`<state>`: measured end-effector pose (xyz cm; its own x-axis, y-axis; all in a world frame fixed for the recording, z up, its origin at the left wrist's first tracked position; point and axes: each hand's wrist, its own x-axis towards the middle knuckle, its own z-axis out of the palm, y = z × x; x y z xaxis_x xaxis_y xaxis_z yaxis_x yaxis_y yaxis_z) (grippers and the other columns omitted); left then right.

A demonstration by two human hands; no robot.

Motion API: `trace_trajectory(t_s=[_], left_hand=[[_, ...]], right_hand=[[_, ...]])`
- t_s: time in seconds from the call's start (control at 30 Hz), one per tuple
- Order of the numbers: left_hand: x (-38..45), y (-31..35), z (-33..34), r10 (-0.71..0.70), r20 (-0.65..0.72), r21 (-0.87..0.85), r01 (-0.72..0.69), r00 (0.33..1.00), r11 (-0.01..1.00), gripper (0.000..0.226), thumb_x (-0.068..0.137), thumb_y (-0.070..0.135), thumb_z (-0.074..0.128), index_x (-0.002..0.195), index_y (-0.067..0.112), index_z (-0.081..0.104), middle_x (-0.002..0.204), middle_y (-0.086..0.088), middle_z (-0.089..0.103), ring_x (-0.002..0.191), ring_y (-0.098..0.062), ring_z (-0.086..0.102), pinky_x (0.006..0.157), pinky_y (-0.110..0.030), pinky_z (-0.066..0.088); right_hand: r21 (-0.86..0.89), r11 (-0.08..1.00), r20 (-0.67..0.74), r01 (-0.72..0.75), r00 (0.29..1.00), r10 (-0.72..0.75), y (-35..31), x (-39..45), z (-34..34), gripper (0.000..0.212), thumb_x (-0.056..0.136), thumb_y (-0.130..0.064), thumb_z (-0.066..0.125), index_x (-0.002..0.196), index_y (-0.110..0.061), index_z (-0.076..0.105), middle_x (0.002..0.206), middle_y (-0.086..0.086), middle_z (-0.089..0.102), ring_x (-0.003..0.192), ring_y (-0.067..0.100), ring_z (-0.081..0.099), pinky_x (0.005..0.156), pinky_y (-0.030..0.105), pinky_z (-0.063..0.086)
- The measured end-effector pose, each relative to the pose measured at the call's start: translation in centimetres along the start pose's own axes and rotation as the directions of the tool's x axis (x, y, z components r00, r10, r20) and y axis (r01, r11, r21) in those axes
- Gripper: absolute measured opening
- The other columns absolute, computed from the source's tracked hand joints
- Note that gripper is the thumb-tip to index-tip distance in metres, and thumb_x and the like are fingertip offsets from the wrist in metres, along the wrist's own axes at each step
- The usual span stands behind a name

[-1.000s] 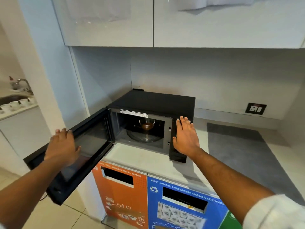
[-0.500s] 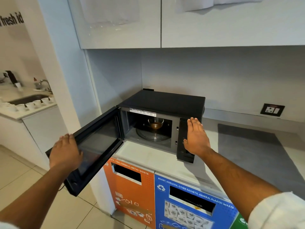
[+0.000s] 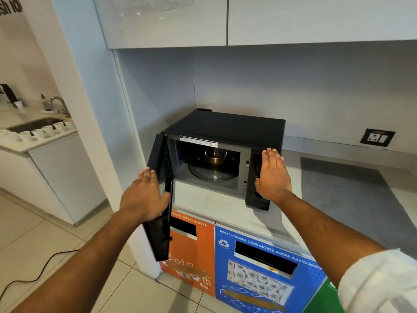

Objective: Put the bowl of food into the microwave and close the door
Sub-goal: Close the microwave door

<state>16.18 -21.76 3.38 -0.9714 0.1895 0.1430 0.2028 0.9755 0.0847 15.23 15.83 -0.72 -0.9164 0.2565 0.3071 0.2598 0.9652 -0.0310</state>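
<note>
A black microwave [image 3: 225,127] stands on a pale counter in a corner niche. Inside it, a clear glass bowl [image 3: 215,156] of brown food rests on the glass turntable [image 3: 209,175]. The microwave door [image 3: 161,220] is hinged on the left and stands about edge-on to me, roughly half swung in. My left hand [image 3: 144,195] lies flat against the door's outer face, fingers apart. My right hand [image 3: 273,175] presses flat on the control panel at the microwave's right front, fingers together and straight.
Overhead cabinets [image 3: 225,19] hang above the niche. A grey mat [image 3: 352,190] covers the counter to the right, with a wall socket [image 3: 377,137] behind. Orange [image 3: 194,249] and blue [image 3: 259,263] waste bins sit below. A sink counter with white cups [image 3: 38,132] stands left; a cable [image 3: 33,274] crosses the floor.
The door has swung from wide open to about half shut, with my left hand pushing it rightward. My right hand stays on the control panel. The view has shifted left.
</note>
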Motion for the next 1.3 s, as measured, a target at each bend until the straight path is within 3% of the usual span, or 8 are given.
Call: trace_trajectory(t_s=[0.23,0.33,0.57,0.73,0.97,1.1,1.3], left_hand=[[2.1,6.1,1.1,0.172,-0.014,-0.162,-0.172,0.985,0.972,0.085,0.096,0.060,0.028,0.160,0.008,0.011,0.170,-0.011,0.006,0.157,-0.027,0.003,0.124,-0.039,0.010],[3.8,8.3,1.6,0.216,-0.002,-0.155,-0.214,0.976,0.964,0.086,0.096,0.064,0.023,0.160,0.006,0.011,0.170,-0.012,0.006,0.157,-0.027,0.002,0.125,-0.040,0.008],[7.9,11.4,3.2,0.320,-0.025,-0.077,-0.321,0.947,0.944,0.072,0.102,0.051,0.010,0.159,0.007,0.013,0.169,-0.012,0.009,0.157,-0.027,0.005,0.127,-0.041,0.006],[10.8,13.0,4.4,0.366,-0.050,-0.030,-0.367,0.929,0.930,0.067,0.104,0.044,0.013,0.159,0.007,0.012,0.169,-0.013,0.009,0.157,-0.029,0.005,0.127,-0.042,0.006],[14.5,15.3,5.7,0.399,-0.072,0.014,-0.399,0.914,0.917,0.064,0.106,0.041,0.018,0.160,0.007,0.007,0.169,-0.015,0.005,0.157,-0.032,0.001,0.127,-0.044,0.005],[16.3,16.3,6.4,0.405,-0.089,0.026,-0.405,0.910,0.914,0.066,0.106,0.044,0.020,0.160,0.008,0.006,0.169,-0.014,0.004,0.157,-0.032,-0.001,0.126,-0.044,0.003],[17.5,16.0,7.5,0.446,-0.136,0.033,-0.445,0.885,0.895,0.069,0.104,0.047,0.023,0.160,0.010,0.006,0.170,-0.013,0.001,0.157,-0.031,-0.005,0.124,-0.043,0.000]], right_hand=[[-0.012,1.000,0.007,0.005,1.000,-0.005,-0.1,0.0,0.1,0.093,0.094,-0.034,0.060,0.163,-0.010,0.003,0.173,0.012,0.003,0.160,0.032,0.000,0.130,0.046,0.011],[-0.044,0.999,0.011,0.008,1.000,-0.008,-0.1,0.1,0.1,0.092,0.095,-0.034,0.059,0.163,-0.010,0.003,0.173,0.012,0.002,0.160,0.032,0.000,0.130,0.046,0.012],[-0.072,0.997,-0.016,0.034,0.999,-0.035,0.1,0.1,-0.2,0.087,0.097,-0.040,0.053,0.163,-0.008,0.008,0.172,0.013,0.010,0.160,0.031,0.007,0.129,0.044,0.014],[0.008,1.000,-0.134,-0.008,0.991,0.009,-0.2,0.8,-0.5,0.079,0.100,-0.064,0.029,0.157,-0.010,0.031,0.163,0.011,0.037,0.154,0.029,0.030,0.125,0.042,0.028],[0.070,0.994,-0.214,-0.082,0.972,0.095,-0.9,1.9,-1.3,0.091,0.092,-0.079,0.009,0.139,-0.016,0.055,0.141,0.005,0.060,0.133,0.025,0.054,0.100,0.040,0.053],[-0.001,0.993,-0.194,-0.122,0.974,0.119,-1.5,3.0,-2.1,0.097,0.085,-0.088,0.017,0.125,-0.014,0.064,0.129,0.006,0.065,0.120,0.025,0.061,0.087,0.039,0.060],[-0.059,0.985,-0.185,-0.161,0.972,0.148,-2.1,4.9,-2.4,0.089,0.082,-0.087,0.038,0.120,-0.013,0.067,0.128,0.007,0.064,0.120,0.026,0.060,0.084,0.038,0.060]])
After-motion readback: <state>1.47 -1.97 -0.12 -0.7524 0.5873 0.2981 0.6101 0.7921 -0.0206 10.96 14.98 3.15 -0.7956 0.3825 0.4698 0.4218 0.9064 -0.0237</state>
